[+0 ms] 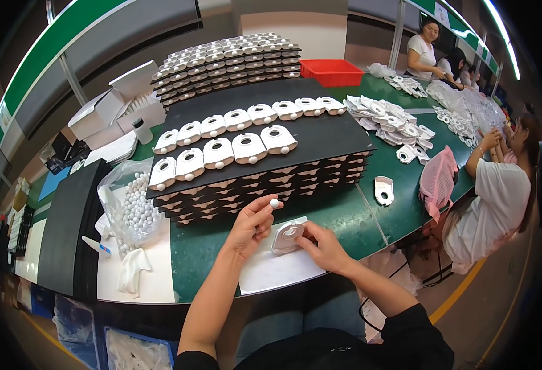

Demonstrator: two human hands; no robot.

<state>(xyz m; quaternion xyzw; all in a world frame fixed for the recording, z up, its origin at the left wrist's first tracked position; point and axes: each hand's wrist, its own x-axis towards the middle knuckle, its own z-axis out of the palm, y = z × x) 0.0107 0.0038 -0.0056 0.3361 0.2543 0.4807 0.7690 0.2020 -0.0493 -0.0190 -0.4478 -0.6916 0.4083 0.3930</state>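
Note:
Between the fingertips of my left hand (249, 228) is a small white ball (274, 203), pinched and held up in front of the stacked boards. My right hand (325, 248) grips a white plastic housing (287, 237) with a round hole, tilted up on its edge over a white paper sheet (277, 271). The ball and the housing are apart. Two rows of similar white housings (217, 152), with small balls at their edges, lie on the top black board (320, 139) beyond my hands.
A clear bag of white balls (140, 206) lies left, by a glue bottle (96, 246) and a white cloth (134, 269). Loose housings (388, 120) are heaped right, with one single housing (383, 190) nearer. A red bin (331, 72) stands behind. Co-workers (493, 191) sit along the right.

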